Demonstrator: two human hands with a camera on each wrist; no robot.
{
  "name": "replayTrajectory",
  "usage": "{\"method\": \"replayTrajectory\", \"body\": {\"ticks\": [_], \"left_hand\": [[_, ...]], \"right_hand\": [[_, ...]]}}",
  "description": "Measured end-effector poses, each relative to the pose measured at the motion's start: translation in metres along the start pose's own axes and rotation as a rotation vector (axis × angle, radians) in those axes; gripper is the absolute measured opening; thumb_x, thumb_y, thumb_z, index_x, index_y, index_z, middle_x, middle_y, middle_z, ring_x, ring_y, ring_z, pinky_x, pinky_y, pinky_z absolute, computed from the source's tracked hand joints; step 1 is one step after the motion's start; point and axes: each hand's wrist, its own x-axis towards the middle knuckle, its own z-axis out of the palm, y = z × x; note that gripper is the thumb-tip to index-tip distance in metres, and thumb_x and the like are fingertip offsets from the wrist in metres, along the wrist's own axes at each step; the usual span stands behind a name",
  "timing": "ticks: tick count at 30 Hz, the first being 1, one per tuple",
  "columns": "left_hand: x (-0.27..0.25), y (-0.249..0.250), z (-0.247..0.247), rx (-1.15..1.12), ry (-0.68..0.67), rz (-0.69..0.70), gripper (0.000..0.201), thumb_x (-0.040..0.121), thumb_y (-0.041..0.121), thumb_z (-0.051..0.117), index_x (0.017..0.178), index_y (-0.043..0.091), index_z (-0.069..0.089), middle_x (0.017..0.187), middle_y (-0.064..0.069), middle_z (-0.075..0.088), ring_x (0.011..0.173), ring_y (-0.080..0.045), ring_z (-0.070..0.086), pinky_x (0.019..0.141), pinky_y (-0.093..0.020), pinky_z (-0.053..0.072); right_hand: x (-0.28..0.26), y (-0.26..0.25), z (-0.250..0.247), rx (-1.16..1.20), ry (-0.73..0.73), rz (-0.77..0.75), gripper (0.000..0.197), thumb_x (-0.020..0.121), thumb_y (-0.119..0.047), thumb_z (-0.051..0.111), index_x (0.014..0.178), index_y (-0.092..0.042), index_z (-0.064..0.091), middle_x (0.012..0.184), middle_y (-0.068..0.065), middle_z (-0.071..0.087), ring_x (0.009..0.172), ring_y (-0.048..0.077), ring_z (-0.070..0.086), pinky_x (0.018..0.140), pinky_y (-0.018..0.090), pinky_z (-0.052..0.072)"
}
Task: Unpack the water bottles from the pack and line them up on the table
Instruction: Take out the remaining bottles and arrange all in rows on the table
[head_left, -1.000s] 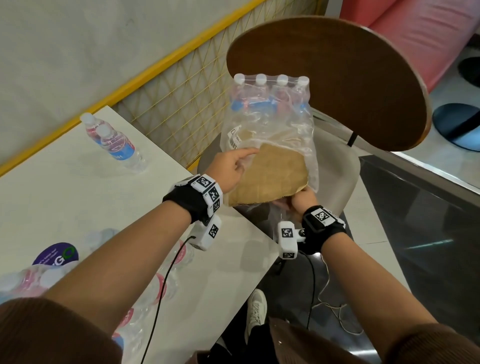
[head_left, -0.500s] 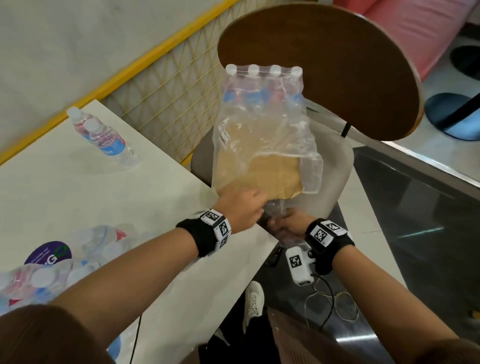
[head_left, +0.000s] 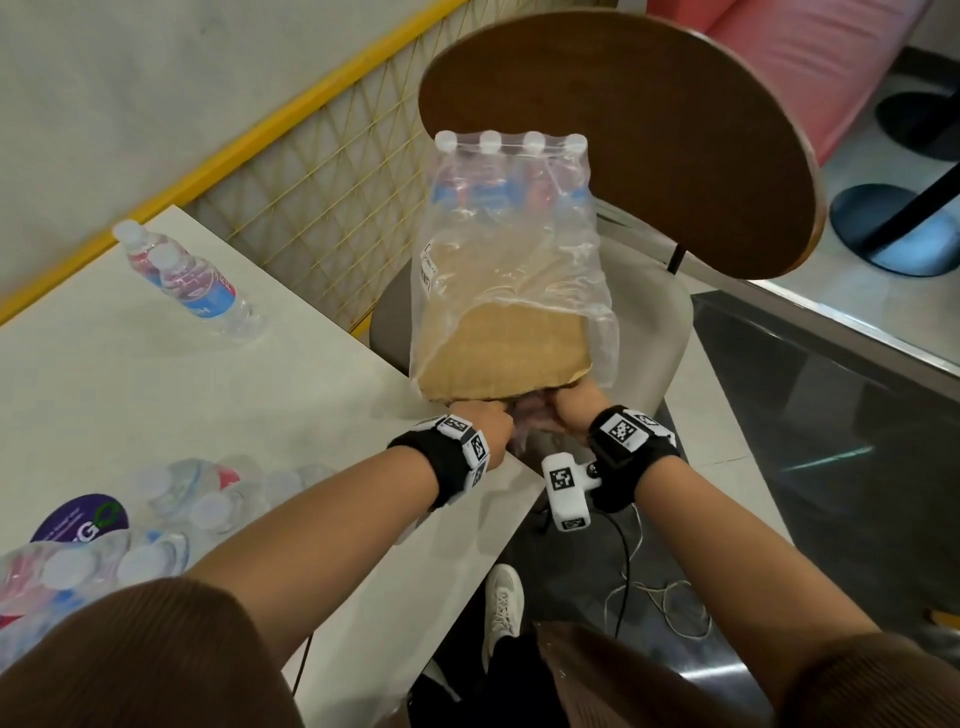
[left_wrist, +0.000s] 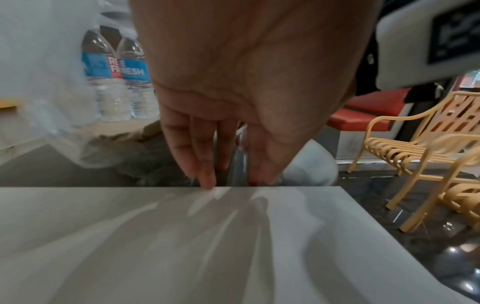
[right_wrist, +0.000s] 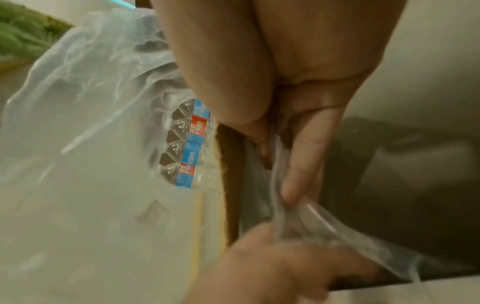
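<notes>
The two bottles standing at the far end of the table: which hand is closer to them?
Left. The left hand is at the table's near corner; the right hand is beyond the edge, farther from the bottles.

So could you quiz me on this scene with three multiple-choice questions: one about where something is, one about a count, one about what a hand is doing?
1. Where does the pack rest?
A. On the chair seat
B. On the floor
C. In the middle of the table

2. How many white caps show along the pack's far end?
A. Two
B. Four
C. Six

3. What is the right hand doing?
A. Hanging idle
B. Holding a loose bottle
C. Pinching the clear plastic wrap

Answers:
1 A, the pack lies on the grey seat of the chair beside the table.
2 B, the head view shows four caps in a row.
3 C, the right wrist view shows finger and thumb closed on the wrap.
</notes>
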Motion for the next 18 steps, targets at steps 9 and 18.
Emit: {"method": "replayTrajectory", "body": {"ticks": [9,18], "left_hand": [[-0.003,-0.024,-0.013,-0.37,0.121,-0.201,0.047,0.093,0.05,0.046,0.097,0.007,0.063,0.09,-0.013,0.063,0.09,-0.03,0.062,0.071,-0.031,0.04],[-0.003,-0.03,-0.046,-0.597,0.241,-0.294,0.033,0.101,0.016,0.036,0.111,-0.005,0.061,0.109,-0.024,0.064,0.104,-0.037,0.06,0.088,-0.04,0.044]], "right_hand": [[-0.009,-0.039,0.008,0.532,-0.051,0.041,0.024,0.099,0.004,0.032,0.108,0.001,0.054,0.079,0.022,0.073,0.064,0.032,0.072,0.048,0.028,0.058],[-0.012,-0.011,0.019,0.601,-0.244,0.031,0.031,0.092,0.002,0.046,0.122,-0.002,0.051,0.101,0.013,0.066,0.074,0.019,0.071,0.072,0.039,0.059]]}}
